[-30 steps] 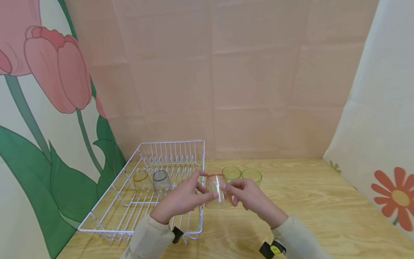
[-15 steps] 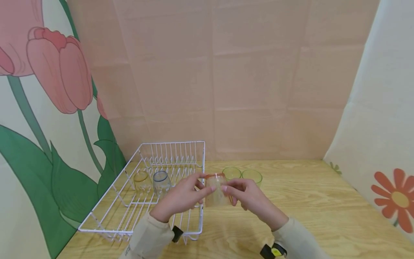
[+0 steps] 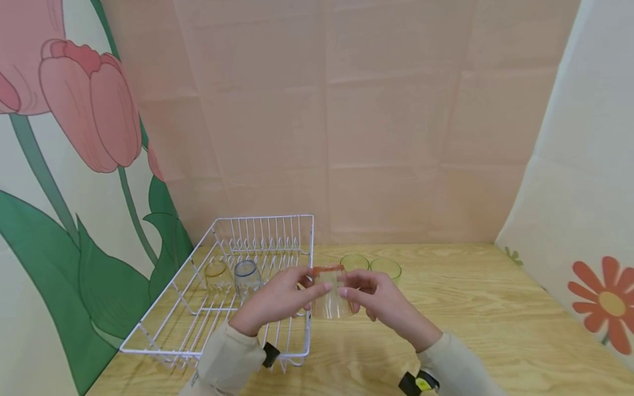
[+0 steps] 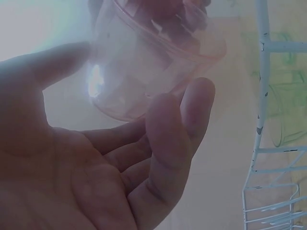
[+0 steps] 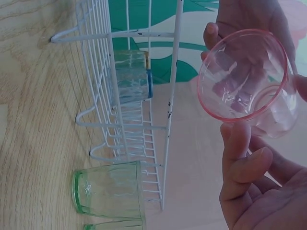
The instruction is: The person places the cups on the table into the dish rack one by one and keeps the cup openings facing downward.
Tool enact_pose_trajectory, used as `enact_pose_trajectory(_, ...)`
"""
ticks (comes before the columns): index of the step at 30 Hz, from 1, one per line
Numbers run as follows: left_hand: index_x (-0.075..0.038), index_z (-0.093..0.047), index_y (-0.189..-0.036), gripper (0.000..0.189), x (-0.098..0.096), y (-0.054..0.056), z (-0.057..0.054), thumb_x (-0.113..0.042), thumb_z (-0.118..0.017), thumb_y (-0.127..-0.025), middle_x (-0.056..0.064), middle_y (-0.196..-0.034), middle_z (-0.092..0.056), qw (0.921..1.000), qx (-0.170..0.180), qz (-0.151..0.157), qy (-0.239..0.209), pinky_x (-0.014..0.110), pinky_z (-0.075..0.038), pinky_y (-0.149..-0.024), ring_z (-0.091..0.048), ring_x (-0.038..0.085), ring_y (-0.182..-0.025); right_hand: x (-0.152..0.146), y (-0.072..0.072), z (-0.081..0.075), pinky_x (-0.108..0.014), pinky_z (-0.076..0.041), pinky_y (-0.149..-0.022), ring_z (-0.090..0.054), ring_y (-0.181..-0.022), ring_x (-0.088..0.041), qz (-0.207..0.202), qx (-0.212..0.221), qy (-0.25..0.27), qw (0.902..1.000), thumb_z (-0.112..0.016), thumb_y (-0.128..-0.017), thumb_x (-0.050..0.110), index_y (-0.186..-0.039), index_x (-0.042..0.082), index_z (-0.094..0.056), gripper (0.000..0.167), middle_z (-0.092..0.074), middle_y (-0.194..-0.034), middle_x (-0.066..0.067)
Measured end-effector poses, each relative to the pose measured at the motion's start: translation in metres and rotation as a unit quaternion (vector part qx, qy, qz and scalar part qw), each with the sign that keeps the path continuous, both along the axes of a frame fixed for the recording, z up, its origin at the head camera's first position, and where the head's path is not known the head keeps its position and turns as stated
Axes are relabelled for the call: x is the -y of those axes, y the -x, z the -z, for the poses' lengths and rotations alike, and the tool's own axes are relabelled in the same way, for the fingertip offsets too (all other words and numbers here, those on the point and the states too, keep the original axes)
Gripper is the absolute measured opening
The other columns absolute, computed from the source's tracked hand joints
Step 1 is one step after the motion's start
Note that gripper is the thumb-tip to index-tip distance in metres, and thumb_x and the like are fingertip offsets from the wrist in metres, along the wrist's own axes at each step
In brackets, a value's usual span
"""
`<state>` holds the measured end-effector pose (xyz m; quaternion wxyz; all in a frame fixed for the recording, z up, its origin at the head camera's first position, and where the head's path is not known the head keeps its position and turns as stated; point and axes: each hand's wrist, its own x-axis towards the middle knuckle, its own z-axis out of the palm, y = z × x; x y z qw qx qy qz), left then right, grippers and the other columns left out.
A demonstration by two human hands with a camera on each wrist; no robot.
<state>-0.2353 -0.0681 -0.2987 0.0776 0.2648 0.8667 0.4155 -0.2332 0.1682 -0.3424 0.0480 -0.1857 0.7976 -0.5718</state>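
Observation:
Between both hands, over the table just right of the rack, is a pink-tinted drinking glass (image 3: 331,308). Its narrower end points up and its wide mouth faces down; the right wrist view looks into the mouth past the pink rim (image 5: 243,117). My left hand (image 3: 279,297) pinches it from the left, thumb on the near side and fingers behind. From the right, my right hand (image 3: 378,294) holds the glass with thumb and fingertips near its upper part. Just behind the hands stand two green glasses (image 3: 354,263), partly hidden.
A white wire dish rack (image 3: 310,330) stands on the left of the wooden table (image 3: 470,308). In it sit an amber-rimmed glass (image 3: 216,278) and a blue-rimmed glass (image 3: 246,278). A plain backdrop (image 3: 386,137) rises behind the table.
The pink glass has shifted slightly left and turned a little between the fingers. Both hands keep hold of it; the rack and the other glasses have not moved.

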Motion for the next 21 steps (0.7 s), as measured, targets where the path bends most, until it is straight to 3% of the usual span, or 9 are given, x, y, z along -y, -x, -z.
enact_pose_trajectory(5,0.001,-0.059,-0.129,0.059,0.0005,-0.0006,0.0004,-0.048,-0.062,-0.096,0.007,-0.098,-0.067,1.0000,-0.005,-0.006,0.003,0.032,-0.055,-0.059,-0.065,0.016,-0.068,0.0008,0.0016,0.0019,-0.021,-0.037,-0.044,-0.052,-0.061,-0.011,-0.002,0.005,-0.010,0.9999,-0.068,-0.095,0.035,-0.128,0.004,-0.063,0.045,-0.066,-0.085,-0.008)
enact_pose_trajectory(14,-0.003,-0.060,-0.128,0.058,0.0009,-0.0020,0.0021,-0.049,-0.067,-0.093,0.006,-0.100,-0.067,0.9996,-0.023,-0.015,0.009,0.033,-0.054,-0.063,-0.064,0.016,-0.079,0.0017,0.0012,0.0024,-0.021,-0.038,-0.043,-0.053,-0.062,-0.012,-0.016,-0.013,-0.036,0.9991,-0.070,-0.094,0.033,-0.127,0.008,-0.061,0.043,-0.066,-0.109,-0.012)
enact_pose_trajectory(21,-0.007,-0.060,-0.126,0.055,0.0011,-0.0032,0.0042,-0.049,-0.069,-0.091,0.005,-0.103,-0.067,0.9989,-0.039,-0.016,0.019,0.033,-0.053,-0.066,-0.063,0.015,-0.085,0.0019,0.0022,0.0044,-0.028,-0.045,-0.047,-0.060,-0.081,-0.022,-0.004,-0.034,-0.078,0.9963,-0.077,-0.087,0.036,-0.124,0.012,-0.062,0.047,-0.065,-0.104,-0.008)
